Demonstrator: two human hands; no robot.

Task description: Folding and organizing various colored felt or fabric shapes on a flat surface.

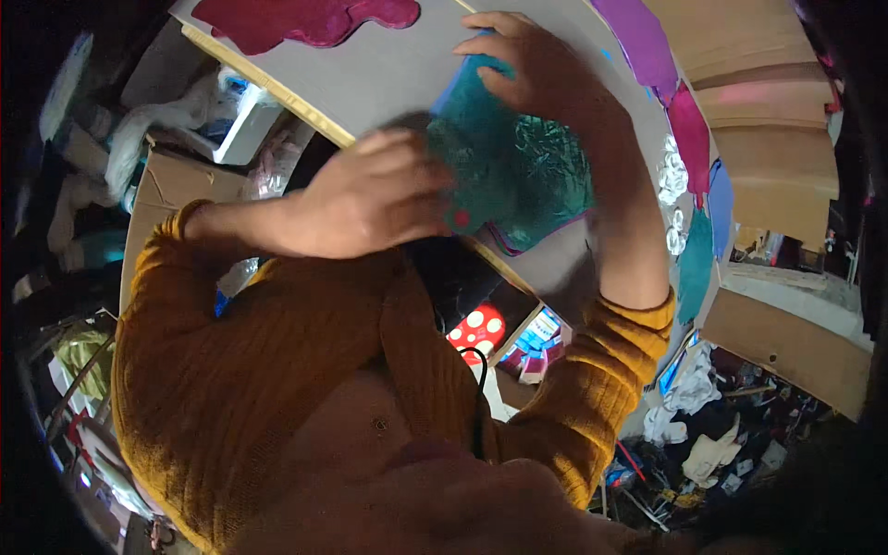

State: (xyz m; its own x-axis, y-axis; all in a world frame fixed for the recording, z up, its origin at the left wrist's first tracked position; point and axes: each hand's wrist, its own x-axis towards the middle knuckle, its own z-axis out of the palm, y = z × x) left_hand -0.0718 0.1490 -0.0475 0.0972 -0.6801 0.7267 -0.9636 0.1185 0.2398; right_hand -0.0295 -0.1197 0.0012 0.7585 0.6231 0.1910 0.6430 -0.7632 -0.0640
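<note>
A dark teal piece of crushed velvet (550, 162) with a blue edge or underside lies across the grey table's near edge, partly blurred. My left hand (365, 199) is at its left side, fingers curled in on the cloth; motion smears the fingertips. At the far end my right hand (527, 65) has the cloth between its thumb and bent fingers, which are spaced apart. A small red spot (461, 218) shows at the cloth's lower left. Beneath its lower edge a magenta-edged layer (509, 242) peeks out.
On the grey table (351, 79) lie a crimson cloth shape (305, 20) at far left and purple (638, 46), crimson (689, 139) and teal (696, 264) pieces along the right. A red polka-dot item (476, 333) sits below the table edge. Cardboard boxes (768, 176) and clutter stand right.
</note>
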